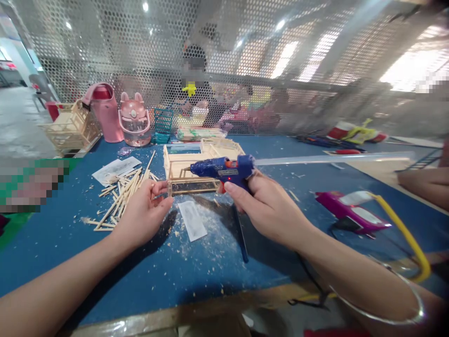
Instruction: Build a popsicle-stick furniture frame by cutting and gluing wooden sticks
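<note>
My right hand [261, 196] is wrapped round the handle of a blue hot glue gun [220, 167], its small red light lit. A long clear glue stick [329, 159] sticks out of its back end. The nozzle points left over a small wooden stick model [184, 159], at its near left corner; whether it touches the wood I cannot tell. My left hand [149, 210] grips that model's front left corner between thumb and fingers. Beside this hand lies a loose pile of thin wooden sticks [122, 201].
Paper slips [192, 221] and wood crumbs lie on the blue table [147, 285]. At right rests a purple tool [351, 213] with a yellow cord. Behind stand a pink bottle [135, 121], a pink holder [108, 117] and another stick model [70, 128], before a perforated metal screen [140, 56].
</note>
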Demonstrator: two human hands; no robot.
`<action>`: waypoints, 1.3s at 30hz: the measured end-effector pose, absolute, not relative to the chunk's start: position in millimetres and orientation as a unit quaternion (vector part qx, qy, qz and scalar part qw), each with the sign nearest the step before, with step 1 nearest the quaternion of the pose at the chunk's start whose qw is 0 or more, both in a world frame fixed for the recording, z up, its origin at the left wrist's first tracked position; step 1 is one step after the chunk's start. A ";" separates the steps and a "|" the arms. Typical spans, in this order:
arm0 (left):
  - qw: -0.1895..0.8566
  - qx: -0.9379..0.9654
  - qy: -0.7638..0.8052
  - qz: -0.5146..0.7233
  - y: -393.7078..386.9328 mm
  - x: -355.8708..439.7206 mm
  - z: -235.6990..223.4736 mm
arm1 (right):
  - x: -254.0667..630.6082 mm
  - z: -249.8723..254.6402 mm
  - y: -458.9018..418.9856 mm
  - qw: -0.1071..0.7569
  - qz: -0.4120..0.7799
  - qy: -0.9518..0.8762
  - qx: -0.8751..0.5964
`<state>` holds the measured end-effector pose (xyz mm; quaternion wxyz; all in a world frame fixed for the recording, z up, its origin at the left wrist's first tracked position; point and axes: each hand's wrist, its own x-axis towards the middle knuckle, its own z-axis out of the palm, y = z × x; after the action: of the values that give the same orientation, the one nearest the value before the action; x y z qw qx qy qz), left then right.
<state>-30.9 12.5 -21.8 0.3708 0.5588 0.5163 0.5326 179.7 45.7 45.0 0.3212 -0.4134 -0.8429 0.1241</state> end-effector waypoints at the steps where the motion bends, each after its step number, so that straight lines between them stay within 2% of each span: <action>1: 0.372 0.560 0.517 0.530 12.3 -31.0 -22.1 | 179.0 44.9 46.3 0.320 0.119 -0.844 -0.413; 22: 0.356 0.572 0.539 0.506 10.0 -30.2 -17.4 | 177.0 45.3 49.9 0.307 0.050 -0.860 -0.405; 34: 0.363 0.569 0.534 0.509 11.8 -31.6 -19.9 | 179.7 44.1 51.2 0.330 0.077 -0.847 -0.409; 39: 0.364 0.572 0.530 0.509 11.7 -31.3 -18.9 | 182.9 46.1 49.3 0.378 0.147 -0.817 -0.411</action>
<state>-31.3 11.7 -18.9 0.3636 0.5723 0.5302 0.5092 182.9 49.3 46.1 0.3777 -0.4110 -0.8166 0.1470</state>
